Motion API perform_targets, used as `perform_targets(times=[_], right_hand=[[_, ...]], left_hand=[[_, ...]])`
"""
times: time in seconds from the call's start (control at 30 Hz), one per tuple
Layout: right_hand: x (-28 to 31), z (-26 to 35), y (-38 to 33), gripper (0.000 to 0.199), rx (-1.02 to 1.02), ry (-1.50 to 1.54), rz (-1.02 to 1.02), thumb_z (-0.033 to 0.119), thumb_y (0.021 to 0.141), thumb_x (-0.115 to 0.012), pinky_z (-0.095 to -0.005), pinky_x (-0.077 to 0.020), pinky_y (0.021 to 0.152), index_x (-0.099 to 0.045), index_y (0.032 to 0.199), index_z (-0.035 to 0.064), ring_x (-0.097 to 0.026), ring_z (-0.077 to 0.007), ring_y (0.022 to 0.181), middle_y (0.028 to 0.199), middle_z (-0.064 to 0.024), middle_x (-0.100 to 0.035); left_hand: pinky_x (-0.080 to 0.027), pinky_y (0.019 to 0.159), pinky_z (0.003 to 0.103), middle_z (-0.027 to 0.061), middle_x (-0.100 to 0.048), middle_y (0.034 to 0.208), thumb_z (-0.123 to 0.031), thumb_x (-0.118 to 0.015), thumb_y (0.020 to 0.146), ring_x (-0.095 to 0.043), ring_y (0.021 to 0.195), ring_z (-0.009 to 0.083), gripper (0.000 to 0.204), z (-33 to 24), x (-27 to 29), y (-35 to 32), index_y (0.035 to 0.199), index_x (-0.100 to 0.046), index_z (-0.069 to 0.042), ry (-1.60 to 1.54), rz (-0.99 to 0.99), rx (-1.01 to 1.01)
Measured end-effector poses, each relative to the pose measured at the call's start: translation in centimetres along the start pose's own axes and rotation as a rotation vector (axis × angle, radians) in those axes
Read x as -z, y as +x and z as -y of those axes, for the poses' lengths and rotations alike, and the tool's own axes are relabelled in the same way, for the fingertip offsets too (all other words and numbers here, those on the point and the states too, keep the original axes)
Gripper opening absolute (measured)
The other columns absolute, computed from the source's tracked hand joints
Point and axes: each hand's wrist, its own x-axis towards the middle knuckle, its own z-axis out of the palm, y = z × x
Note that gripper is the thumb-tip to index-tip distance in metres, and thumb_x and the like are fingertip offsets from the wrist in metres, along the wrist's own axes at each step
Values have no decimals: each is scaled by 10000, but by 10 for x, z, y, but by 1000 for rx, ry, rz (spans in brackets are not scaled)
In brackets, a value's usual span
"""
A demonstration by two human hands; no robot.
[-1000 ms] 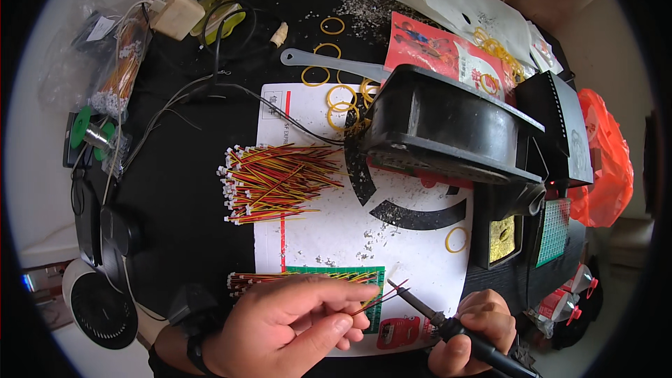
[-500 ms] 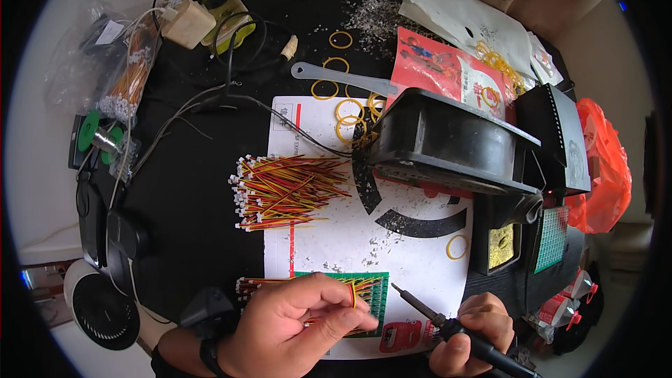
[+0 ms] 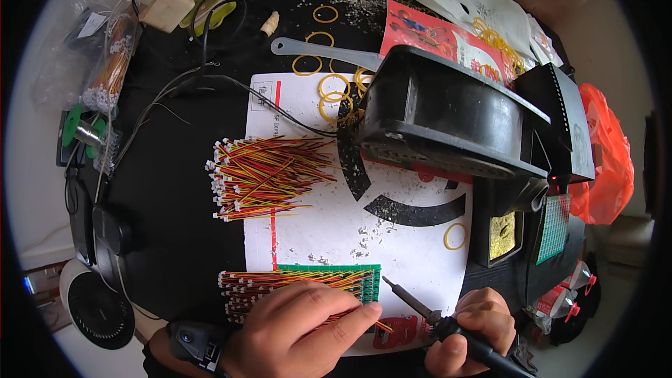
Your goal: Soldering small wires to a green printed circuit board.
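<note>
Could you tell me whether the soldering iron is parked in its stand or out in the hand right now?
Out. The right hand grips the soldering iron, its tip raised beside the green perforated board where the left hand presses the wires.
</note>
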Motion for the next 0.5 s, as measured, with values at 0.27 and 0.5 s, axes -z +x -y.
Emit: perform_targets(times=[0.27, 0.5], right_hand=[[1, 3, 3, 201, -26, -39, 38, 42, 832, -644, -312, -387, 470, -522, 962, -51, -463, -162, 495, 656, -91, -529], [-19, 4, -29, 336, -236, -206, -212, 315, 869, -682, -268, -324, 463, -495, 854, 36, -398, -116, 482, 603, -40, -428]], left_hand=[[-514, 586, 319, 96, -652, 794, 67, -740, 680, -628, 647, 228, 212, 2, -10, -4, 886, -744, 20, 175, 80, 85], [-517, 594, 329, 91, -650, 798, 48, -723, 662, -612, 642, 239, 219, 7, -13, -6, 879, -737, 25, 289, 112, 53]])
